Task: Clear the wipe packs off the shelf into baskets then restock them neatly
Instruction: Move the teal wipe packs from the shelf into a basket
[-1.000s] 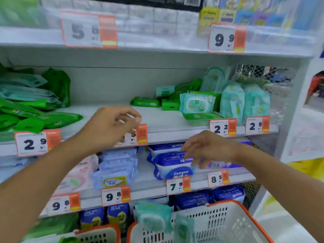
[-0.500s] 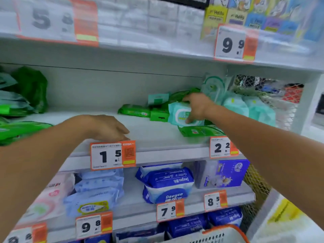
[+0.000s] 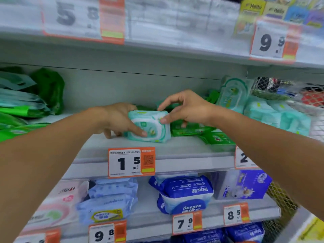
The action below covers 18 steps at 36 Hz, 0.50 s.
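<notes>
Shelf (image 3: pixel 184 151) amid stocked store shelving

left hand (image 3: pixel 117 120), right hand (image 3: pixel 187 109) gripping wipe pack (image 3: pixel 149 126), shelf (image 3: pixel 184 148)

The top shelf (image 3: pixel 157 44) is a blur, and its big price tag (image 3: pixel 82 16) is cut off by the top edge. The left hand (image 3: pixel 117 120) hides the left end of the mint wipe pack (image 3: pixel 149 126), and its fingers behind the pack cannot be seen. The right hand (image 3: pixel 185 109) covers part of the green packs (image 3: pixel 191 129) behind it. At the far left, more green packs (image 3: pixel 21 109) run off the edge. The tag on the right (image 3: pixel 244 157) shows only a "2"; the arm hides the rest.
</notes>
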### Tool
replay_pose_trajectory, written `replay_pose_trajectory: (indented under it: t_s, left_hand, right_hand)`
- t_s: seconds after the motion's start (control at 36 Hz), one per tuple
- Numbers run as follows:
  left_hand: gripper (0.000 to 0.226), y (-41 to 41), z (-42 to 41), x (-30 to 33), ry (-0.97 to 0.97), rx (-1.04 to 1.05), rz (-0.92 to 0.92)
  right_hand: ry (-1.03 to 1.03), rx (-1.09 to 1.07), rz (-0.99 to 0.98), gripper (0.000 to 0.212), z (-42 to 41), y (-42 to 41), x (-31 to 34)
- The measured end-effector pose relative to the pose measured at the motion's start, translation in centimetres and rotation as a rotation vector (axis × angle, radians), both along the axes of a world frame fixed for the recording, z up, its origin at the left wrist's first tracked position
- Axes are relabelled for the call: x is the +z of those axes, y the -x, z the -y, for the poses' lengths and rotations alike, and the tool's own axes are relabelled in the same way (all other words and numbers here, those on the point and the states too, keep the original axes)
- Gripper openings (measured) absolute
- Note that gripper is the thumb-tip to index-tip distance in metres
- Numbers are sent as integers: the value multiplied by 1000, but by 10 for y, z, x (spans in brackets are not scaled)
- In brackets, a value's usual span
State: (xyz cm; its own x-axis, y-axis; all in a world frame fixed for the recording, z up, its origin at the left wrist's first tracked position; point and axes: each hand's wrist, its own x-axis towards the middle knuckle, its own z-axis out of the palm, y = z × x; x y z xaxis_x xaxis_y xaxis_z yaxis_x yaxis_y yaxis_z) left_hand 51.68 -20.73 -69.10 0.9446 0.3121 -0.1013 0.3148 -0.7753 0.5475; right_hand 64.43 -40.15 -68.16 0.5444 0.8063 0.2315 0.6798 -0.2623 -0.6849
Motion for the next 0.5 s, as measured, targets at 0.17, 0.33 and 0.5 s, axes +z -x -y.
replay_pose_trajectory:
  t_s: [0.17, 0.33, 0.5]
  left_hand:
    - [37, 8, -39, -16, 267, 126, 143]
    - [40, 14, -56, -30, 518, 206, 244]
    - [43, 35, -51, -21, 579, 115, 202]
  right_hand:
    - [196, -396, 519, 50, -36, -49, 22]
    - [523, -509, 635, 39, -67, -84, -8]
    - [57, -305, 509, 13, -42, -42, 3]
